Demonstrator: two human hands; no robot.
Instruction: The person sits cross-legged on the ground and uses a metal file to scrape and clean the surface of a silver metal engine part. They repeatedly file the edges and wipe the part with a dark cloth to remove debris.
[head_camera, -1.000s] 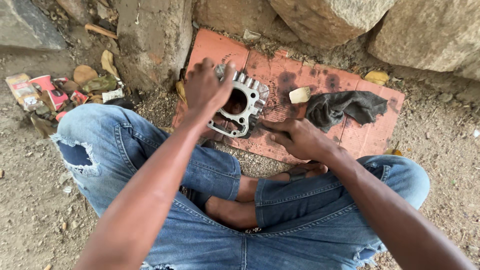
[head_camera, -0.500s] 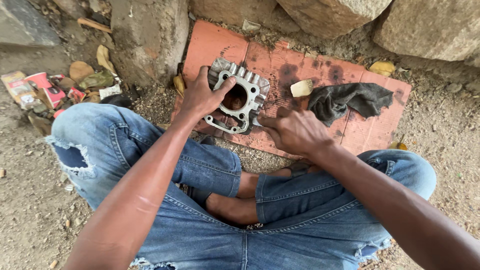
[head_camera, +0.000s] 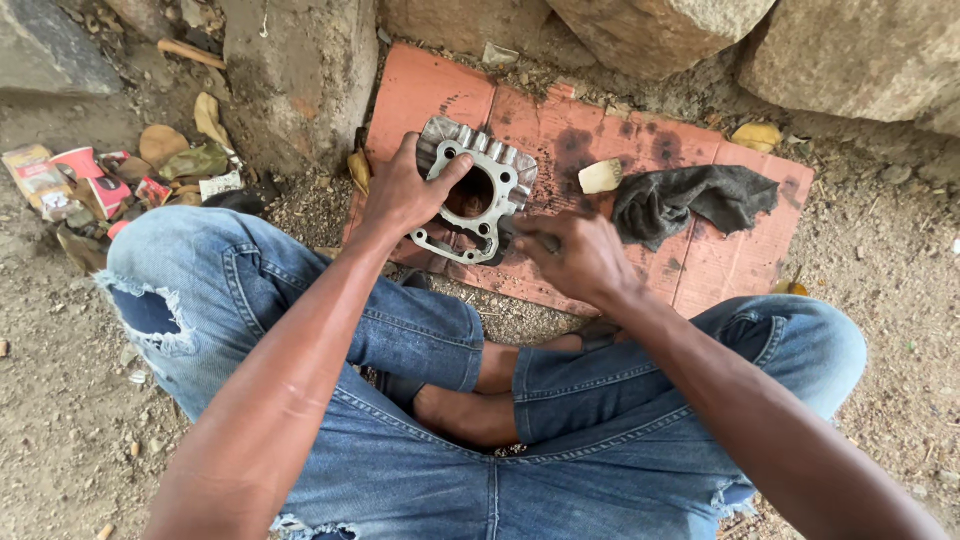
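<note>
Head view: your left hand (head_camera: 405, 195) grips the finned grey metal engine cylinder (head_camera: 472, 190) on the reddish cardboard sheet (head_camera: 700, 270) — your right hand (head_camera: 580, 255) is closed at its near-right edge, a dark rag (head_camera: 690, 200) just right.

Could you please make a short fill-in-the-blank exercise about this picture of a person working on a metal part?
1. The left hand holds the finned grey metal cylinder block, with its thumb resting at the part's round ____.
2. The dark grey crumpled cloth lies on the reddish ____ sheet.
3. The small pale yellowish lump sits between the cylinder block and the ____.
4. The right hand is beside the block's ____ edge.

Missing words: bore; cardboard; cloth; right
</note>
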